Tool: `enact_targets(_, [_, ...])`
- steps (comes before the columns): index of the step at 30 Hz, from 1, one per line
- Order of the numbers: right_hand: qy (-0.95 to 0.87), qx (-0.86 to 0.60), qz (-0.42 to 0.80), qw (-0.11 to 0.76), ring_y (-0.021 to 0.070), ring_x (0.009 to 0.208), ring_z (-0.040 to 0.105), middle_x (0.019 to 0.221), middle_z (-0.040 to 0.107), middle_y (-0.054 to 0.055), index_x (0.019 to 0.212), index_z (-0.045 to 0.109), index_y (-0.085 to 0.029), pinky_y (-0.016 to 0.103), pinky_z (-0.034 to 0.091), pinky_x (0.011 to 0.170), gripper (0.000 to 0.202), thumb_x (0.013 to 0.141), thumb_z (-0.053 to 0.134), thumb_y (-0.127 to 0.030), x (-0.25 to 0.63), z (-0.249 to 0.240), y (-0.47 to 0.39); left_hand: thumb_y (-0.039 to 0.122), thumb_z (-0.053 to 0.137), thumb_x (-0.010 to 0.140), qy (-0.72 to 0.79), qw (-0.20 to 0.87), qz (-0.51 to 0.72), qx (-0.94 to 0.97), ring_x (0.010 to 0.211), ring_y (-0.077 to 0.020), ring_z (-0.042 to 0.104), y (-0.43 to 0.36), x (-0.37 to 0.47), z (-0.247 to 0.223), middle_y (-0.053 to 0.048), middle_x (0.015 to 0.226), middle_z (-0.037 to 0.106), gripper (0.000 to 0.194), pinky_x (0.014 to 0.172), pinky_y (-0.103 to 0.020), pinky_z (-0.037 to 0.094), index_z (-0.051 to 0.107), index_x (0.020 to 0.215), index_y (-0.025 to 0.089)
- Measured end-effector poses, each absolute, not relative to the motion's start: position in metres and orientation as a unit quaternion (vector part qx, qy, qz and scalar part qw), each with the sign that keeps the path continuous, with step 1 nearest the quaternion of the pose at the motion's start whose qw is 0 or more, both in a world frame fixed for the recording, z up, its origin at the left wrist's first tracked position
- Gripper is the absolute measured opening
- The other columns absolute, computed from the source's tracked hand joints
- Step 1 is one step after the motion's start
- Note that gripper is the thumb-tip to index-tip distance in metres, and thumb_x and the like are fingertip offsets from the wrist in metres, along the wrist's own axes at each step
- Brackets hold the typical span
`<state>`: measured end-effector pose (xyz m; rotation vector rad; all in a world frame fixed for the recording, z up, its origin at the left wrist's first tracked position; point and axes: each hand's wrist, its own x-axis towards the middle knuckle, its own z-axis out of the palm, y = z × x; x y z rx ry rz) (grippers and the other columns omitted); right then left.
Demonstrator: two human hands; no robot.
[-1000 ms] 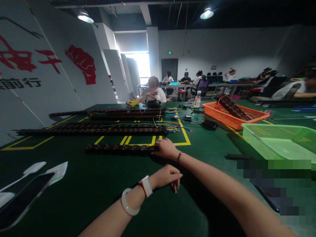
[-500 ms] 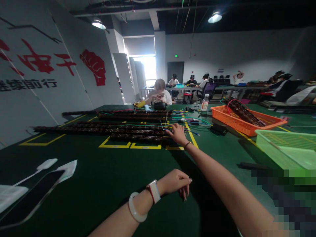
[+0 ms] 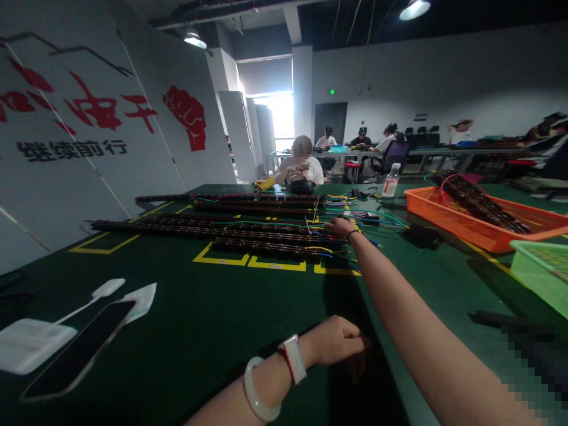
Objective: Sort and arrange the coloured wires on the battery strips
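Note:
My right hand (image 3: 341, 227) reaches far over the table, among the coloured wires (image 3: 338, 251) at the right-hand ends of several long, dark rod-like bundles (image 3: 266, 248). Its fingers look curled in. What lies inside them is too small and dark to make out. My left hand (image 3: 341, 339), with a watch (image 3: 294, 358) and a white bangle (image 3: 257, 390) on the arm, hangs in front of me over the green table (image 3: 199, 331). Its fingers droop loosely, partly lost in shadow, and no object shows in them.
A phone (image 3: 80, 349) and a white charger (image 3: 35, 346) lie left. Right are an orange basket (image 3: 470, 228) with dark bundles inside, a green basket (image 3: 541, 278) and a bottle (image 3: 391, 181). A person (image 3: 306, 168) sits across the table; other people work behind.
My right hand has moved from above the bundles into the wires at their ends, and its fingers have curled. My left hand stays over the table. The view has turned slightly left.

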<state>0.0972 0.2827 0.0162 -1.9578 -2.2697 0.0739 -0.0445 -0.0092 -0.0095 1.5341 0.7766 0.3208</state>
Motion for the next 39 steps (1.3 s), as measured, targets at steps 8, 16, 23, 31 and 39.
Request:
enact_targets(8, [-0.756, -0.651, 0.068, 0.014, 0.0175, 0.089, 0.060, 0.102, 0.063, 0.007, 0.102, 0.061, -0.014, 0.037, 0.048, 0.081, 0.036, 0.091, 0.046, -0.046, 0.092, 0.018, 0.307, 0.033, 0.047, 0.084, 0.334, 0.611, 0.122, 0.707, 0.054, -0.0099, 0.055, -0.006, -0.047, -0.012, -0.001, 0.058, 0.061, 0.032, 0.053, -0.020, 0.041, 0.060, 0.061, 0.014])
enact_targets(16, [-0.752, -0.654, 0.054, 0.067, 0.0197, 0.071, 0.061, 0.077, 0.067, 0.011, 0.080, 0.068, -0.011, 0.029, 0.044, 0.066, 0.050, 0.089, 0.042, -0.053, 0.095, 0.034, 0.301, 0.036, 0.047, 0.083, 0.317, 0.647, 0.138, 0.680, 0.050, -0.0096, 0.054, -0.005, -0.047, -0.015, 0.000, 0.057, 0.058, 0.032, 0.051, -0.021, 0.041, 0.057, 0.062, 0.014])
enact_targets(23, [-0.761, -0.630, 0.013, 0.155, 0.0183, 0.067, 0.057, 0.076, 0.065, 0.011, 0.083, 0.067, -0.011, 0.027, 0.038, 0.060, 0.059, 0.087, 0.036, -0.061, 0.087, 0.105, 0.288, 0.045, 0.052, 0.081, 0.289, 0.706, 0.179, 0.622, 0.051, -0.0115, 0.054, -0.004, -0.048, -0.015, 0.000, 0.059, 0.058, 0.035, 0.056, -0.025, 0.042, 0.057, 0.064, 0.015])
enact_targets(31, [-0.835, -0.504, -0.037, 0.217, 0.0163, 0.069, 0.054, 0.078, 0.063, 0.006, 0.087, 0.064, -0.015, 0.026, 0.035, 0.060, 0.046, 0.078, 0.055, -0.059, 0.068, 0.169, 0.187, 0.064, 0.035, 0.083, 0.192, 0.810, 0.455, 0.315, 0.096, -0.0259, 0.062, 0.019, -0.067, 0.003, -0.018, 0.112, 0.061, 0.063, 0.083, -0.040, 0.047, 0.056, 0.110, 0.012])
enact_targets(39, [-0.813, -0.510, 0.052, 0.278, 0.0159, 0.064, 0.055, 0.075, 0.064, 0.006, 0.077, 0.060, -0.019, 0.025, 0.029, 0.053, 0.037, 0.091, 0.041, -0.047, 0.033, 0.114, 0.048, 0.061, 0.010, 0.087, 0.221, 0.650, 0.721, 0.094, 0.082, -0.0232, 0.064, 0.070, -0.175, 0.030, -0.014, 0.083, 0.064, 0.069, 0.073, -0.038, 0.053, 0.056, 0.095, 0.011])
